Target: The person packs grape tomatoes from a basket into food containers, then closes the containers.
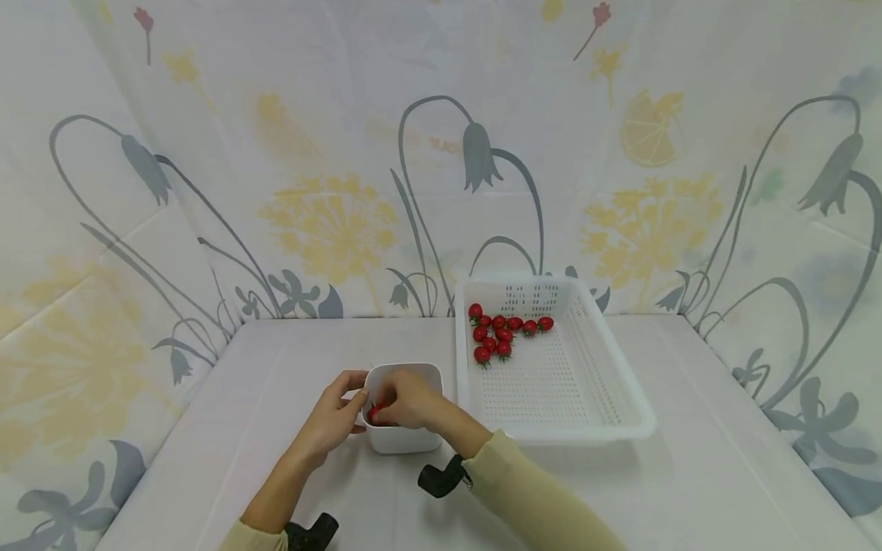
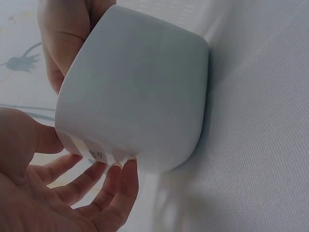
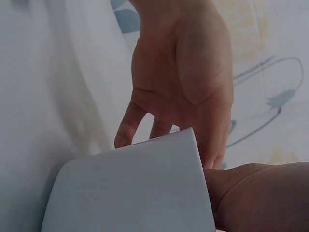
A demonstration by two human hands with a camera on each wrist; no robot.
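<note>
Near the front middle of the table stands a white square-mouthed tub [image 1: 403,440]. My left hand [image 1: 333,417] holds it at its left side, thumb at the rim and fingers against the outer wall, as the left wrist view shows too. My right hand [image 1: 409,398] reaches down into the tub, fingers curled, pinching a red cherry tomato [image 1: 374,413] by the left inner wall. Most of its fingertips are hidden by the hand itself. In the right wrist view, the tub's wall [image 3: 130,188] hides the right fingers entirely.
Right of the tub, a larger white perforated basket [image 1: 623,367] holds several cherry tomatoes [image 1: 504,335] with green stems, gathered at its far left corner. A white tablecloth [image 1: 276,348] covers the table, and a flower-patterned curtain [image 1: 441,153] rises behind it.
</note>
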